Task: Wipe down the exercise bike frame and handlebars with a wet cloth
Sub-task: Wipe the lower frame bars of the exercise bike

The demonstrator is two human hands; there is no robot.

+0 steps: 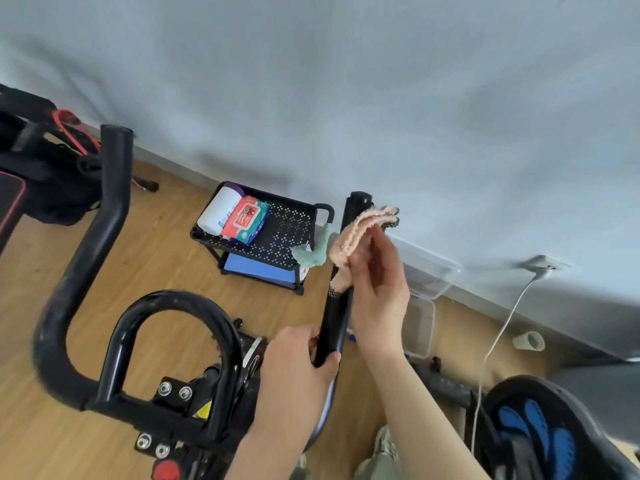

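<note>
We see the black tubular exercise-bike handlebar (116, 174) dominate. Our left hand (298, 372) curls round its right prong, probably steadying it, while at one o'clock our right hand (377, 292) pinches the fuzzy pink cloth (356, 230) against the prong's top.

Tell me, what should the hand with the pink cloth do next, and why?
Probably press the pink cloth against the black handlebar and slide it down. The right hand holds it bunched beside the bar's top, and the left hand grips the bar lower down.
</note>
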